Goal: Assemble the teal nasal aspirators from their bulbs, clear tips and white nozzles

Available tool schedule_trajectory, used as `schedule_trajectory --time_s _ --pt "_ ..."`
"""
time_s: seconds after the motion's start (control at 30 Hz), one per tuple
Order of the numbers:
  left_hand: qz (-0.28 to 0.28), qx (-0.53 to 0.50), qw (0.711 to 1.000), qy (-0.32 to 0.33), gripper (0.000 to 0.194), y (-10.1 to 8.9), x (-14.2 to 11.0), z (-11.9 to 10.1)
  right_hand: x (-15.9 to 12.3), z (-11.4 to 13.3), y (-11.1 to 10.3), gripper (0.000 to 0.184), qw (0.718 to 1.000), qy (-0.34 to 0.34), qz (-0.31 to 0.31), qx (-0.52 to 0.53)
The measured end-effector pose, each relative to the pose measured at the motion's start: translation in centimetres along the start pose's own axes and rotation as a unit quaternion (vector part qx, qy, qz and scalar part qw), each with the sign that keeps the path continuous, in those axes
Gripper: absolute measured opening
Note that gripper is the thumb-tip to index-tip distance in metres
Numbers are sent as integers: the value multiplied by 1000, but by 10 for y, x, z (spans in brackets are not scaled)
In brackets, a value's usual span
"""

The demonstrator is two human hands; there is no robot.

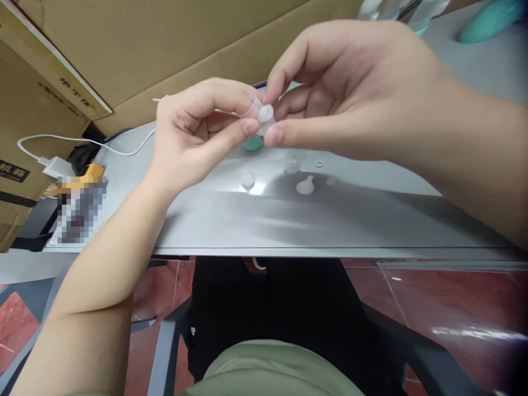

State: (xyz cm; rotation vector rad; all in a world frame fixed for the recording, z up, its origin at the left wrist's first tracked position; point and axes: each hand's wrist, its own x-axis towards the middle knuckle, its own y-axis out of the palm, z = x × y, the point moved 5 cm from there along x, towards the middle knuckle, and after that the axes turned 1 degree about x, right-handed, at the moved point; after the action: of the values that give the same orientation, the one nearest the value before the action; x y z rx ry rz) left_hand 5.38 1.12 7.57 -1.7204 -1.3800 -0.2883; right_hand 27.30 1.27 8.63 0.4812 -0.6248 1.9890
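Observation:
Above the desk, both hands meet at a small translucent plastic piece [267,114] with a short white nozzle-like end. My left hand [202,118] pinches its left side between thumb and fingers. My right hand [350,91] comes from the right, its thumb and fingertips closed about the other side. Fingers cover part of the piece, so its full shape is hidden. Below the hands a green object [252,143] is partly visible. A small white funnel [305,186] lies on the desk, near a round white cap [248,180], a clear plastic part [292,166] and a small ring [319,164].
The grey desk [214,225] backs onto a large cardboard box [173,44]. A white charger [59,167] with a cable and a yellow object [94,172] sit at left. Clear bottles [427,15] and a green bottle [490,21] are at the back right.

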Motion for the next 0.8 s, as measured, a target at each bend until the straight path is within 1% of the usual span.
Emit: schedule_trajectory --time_s 0.03,0.1,0.13,0.17,0.2,0.23,0.27,0.3,0.33,0.43,0.5,0.53,0.57,0.63,0.7,0.73,0.8 --pt "2 11 1000 -4 68 2 2 2 -1 0 3 51 1000 -16 20 -7" --pt "-10 -1 1000 21 75 6 5 9 -2 2 4 38 997 -53 25 -45" --pt "-10 -25 999 47 78 7 5 11 -3 3 3 33 995 -68 6 -69" --pt "-25 -68 993 89 78 6 4 11 -4 4 2 30 992 -79 -9 -95" --pt "-24 -90 991 97 63 6 2 13 -5 5 2 29 989 -89 -19 -119" --pt "-8 -106 990 95 44 6 0 14 -6 6 1 28 985 -94 -26 -144" --pt "-1 -123 988 97 32 5 -3 13 -7 8 1 27 980 -103 -28 -170" --pt "-4 -136 985 104 29 4 -5 11 -7 9 1 27 974 -112 -29 -196" --pt "6 -136 986 92 24 5 -8 9 -8 10 0 26 968 -118 -30 -221" --pt "-20 -140 988 60 11 10 -14 7 -9 10 -1 23 952 -127 -41 -275" --pt "-54 -134 988 51 10 14 -16 9 -9 10 1 23 949 -127 -36 -287" --pt "-64 -121 990 45 10 17 -16 12 -8 10 2 22 949 -124 -33 -289" --pt "-69 -99 992 35 13 19 -16 15 -7 9 3 22 949 -118 -31 -289" --pt "-57 -43 997 1 25 22 -13 25 -6 8 5 21 952 -111 -24 -283" --pt "-47 -6 999 -28 27 22 -9 34 -6 8 6 23 955 -115 -20 -273" --pt "-43 0 999 -33 27 21 -7 36 -6 9 7 24 955 -122 -17 -269" --pt "-45 -7 999 -22 25 20 -4 36 -7 8 7 26 953 -128 -21 -273"
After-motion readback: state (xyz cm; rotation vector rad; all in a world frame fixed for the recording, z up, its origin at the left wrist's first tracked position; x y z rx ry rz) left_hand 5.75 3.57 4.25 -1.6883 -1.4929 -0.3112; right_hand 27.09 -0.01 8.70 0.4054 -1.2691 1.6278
